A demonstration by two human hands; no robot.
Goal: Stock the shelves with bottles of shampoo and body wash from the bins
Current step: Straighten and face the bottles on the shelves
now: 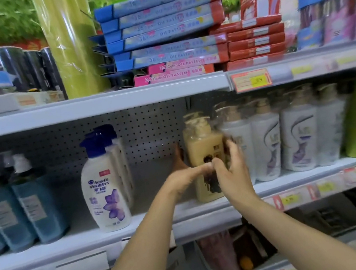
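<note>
Blue bottles (20,204) standing at 9 o'clock on the shelf (51,255), white shampoo bottle (105,188) beside them, left hand (184,174) gripping the beige pump bottle (202,147) upright at centre, right hand (232,168) gripping its 3 o'clock side, pale bottles (298,134) just beyond

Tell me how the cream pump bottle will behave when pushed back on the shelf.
The cream pump bottle looks full to the shoulder, so probably heavy for its size; both the left hand and right hand grip it. Tall and narrow with a pump on top, it may tip if pushed high. Its smooth plastic should slide easily on the shelf.
</note>
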